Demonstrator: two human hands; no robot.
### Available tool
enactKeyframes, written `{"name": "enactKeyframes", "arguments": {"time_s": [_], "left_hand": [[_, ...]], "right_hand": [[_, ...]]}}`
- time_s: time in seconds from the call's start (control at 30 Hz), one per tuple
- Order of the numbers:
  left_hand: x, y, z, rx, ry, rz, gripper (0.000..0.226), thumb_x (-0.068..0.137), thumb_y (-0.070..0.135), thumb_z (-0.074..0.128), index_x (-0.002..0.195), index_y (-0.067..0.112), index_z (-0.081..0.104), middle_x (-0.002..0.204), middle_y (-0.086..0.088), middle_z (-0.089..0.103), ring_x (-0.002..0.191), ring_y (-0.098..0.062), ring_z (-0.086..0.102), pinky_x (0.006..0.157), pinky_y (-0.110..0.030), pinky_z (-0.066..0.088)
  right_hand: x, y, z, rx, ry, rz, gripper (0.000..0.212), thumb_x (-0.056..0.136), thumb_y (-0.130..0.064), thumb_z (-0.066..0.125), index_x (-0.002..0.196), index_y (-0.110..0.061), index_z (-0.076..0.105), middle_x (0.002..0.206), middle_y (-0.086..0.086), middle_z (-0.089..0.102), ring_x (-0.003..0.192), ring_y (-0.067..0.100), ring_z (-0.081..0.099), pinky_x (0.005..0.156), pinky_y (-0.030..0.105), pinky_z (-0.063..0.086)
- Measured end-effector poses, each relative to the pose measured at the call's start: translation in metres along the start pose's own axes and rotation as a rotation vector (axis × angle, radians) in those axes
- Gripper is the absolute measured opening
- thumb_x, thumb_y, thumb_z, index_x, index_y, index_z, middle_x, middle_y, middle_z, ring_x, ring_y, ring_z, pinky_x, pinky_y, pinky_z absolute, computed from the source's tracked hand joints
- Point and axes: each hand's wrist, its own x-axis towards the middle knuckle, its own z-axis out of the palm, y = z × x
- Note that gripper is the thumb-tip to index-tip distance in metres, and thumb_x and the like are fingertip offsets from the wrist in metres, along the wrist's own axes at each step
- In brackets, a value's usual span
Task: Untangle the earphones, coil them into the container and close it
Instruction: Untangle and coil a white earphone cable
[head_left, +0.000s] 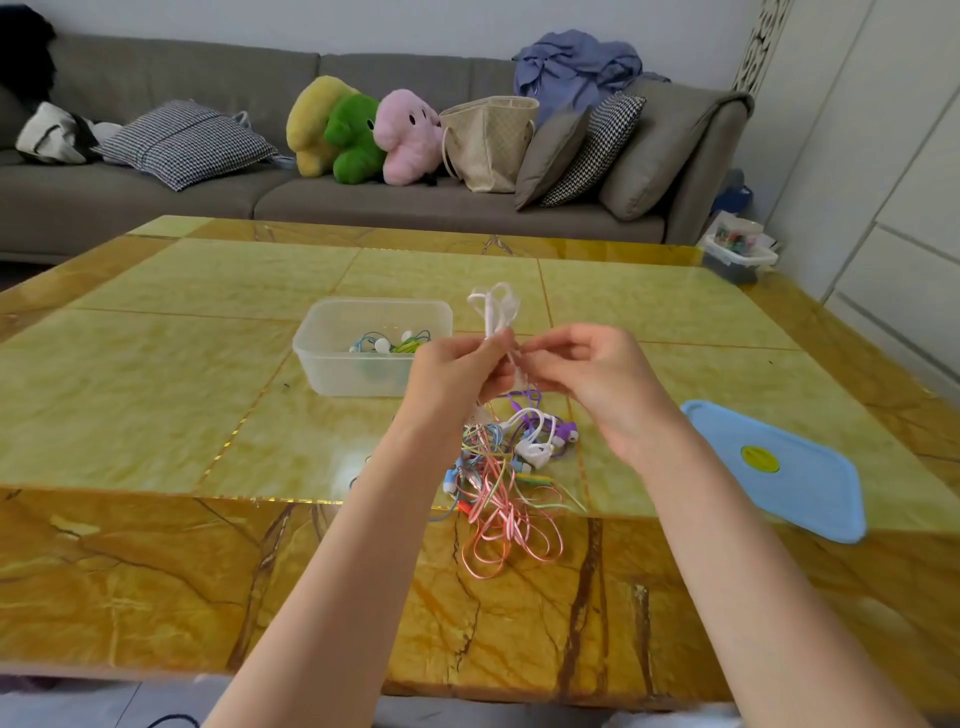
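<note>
Above the tabletop, the left hand grips an upright loop of white earphones while the right hand pinches its cord, with the open container just beyond, far-left, nearer the left hand.

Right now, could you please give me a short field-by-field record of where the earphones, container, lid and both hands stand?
left hand: grips a bunch of white earphone cable, loops sticking up above the fingers
right hand: pinches the same white cable beside the left hand
container: open, on the table beyond the hands, a few earphones inside
lid: blue, off, flat on the table to the right
tangled earphones: multicoloured pile on the table under the hands
</note>
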Motion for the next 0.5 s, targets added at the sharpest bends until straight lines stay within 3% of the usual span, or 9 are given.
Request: {"name": "enactKeyframes", "arguments": {"time_s": [0.1,0.2,0.3,0.37,0.5], "left_hand": [[0.002,-0.001,-0.001,0.253,0.036,0.010,0.029,0.093,0.016,0.053,0.066,0.009,0.058,0.038,0.011,0.047,0.034,0.001,0.040,0.036,-0.012,0.035],[0.000,0.004,-0.008,0.355,-0.114,-0.092,0.032,0.095,0.014,0.051,0.064,0.008,0.058,0.041,0.007,0.043,0.031,-0.002,0.033,0.032,-0.011,0.024],[-0.002,0.015,-0.021,0.288,-0.329,-0.257,0.026,0.095,0.017,0.050,0.083,0.000,0.065,0.051,0.002,0.037,0.036,-0.003,0.027,0.031,-0.010,0.019],[-0.003,0.019,-0.029,0.286,-0.419,-0.300,0.029,0.095,0.019,0.049,0.098,-0.005,0.064,0.055,0.002,0.037,0.037,-0.002,0.026,0.030,-0.010,0.018],[-0.007,0.022,-0.034,0.282,-0.558,-0.349,0.029,0.096,0.018,0.044,0.088,0.001,0.066,0.048,0.007,0.034,0.035,-0.001,0.022,0.031,-0.011,0.013]], "right_hand": [[-0.002,0.000,0.007,-0.523,0.024,-0.372,0.017,0.080,-0.001,0.066,0.074,-0.016,0.066,0.070,-0.004,0.063,0.061,0.006,0.057,0.063,0.017,0.048],[-0.001,0.000,0.004,-0.700,0.018,-0.615,0.013,0.080,0.002,0.063,0.084,-0.010,0.067,0.074,-0.007,0.057,0.066,0.001,0.051,0.066,0.013,0.044],[-0.003,-0.003,-0.002,-0.688,-0.006,-0.627,0.011,0.078,-0.005,0.070,0.086,-0.013,0.069,0.074,-0.013,0.053,0.076,-0.006,0.046,0.073,0.004,0.038],[-0.005,-0.008,-0.004,-0.653,-0.046,-0.599,0.013,0.076,-0.009,0.073,0.083,-0.020,0.070,0.074,-0.020,0.051,0.081,-0.005,0.044,0.076,0.005,0.036],[-0.008,-0.020,-0.010,-0.582,-0.212,-0.504,0.027,0.075,-0.013,0.074,0.074,-0.037,0.062,0.081,-0.018,0.059,0.093,-0.007,0.047,0.085,0.004,0.031]]}}
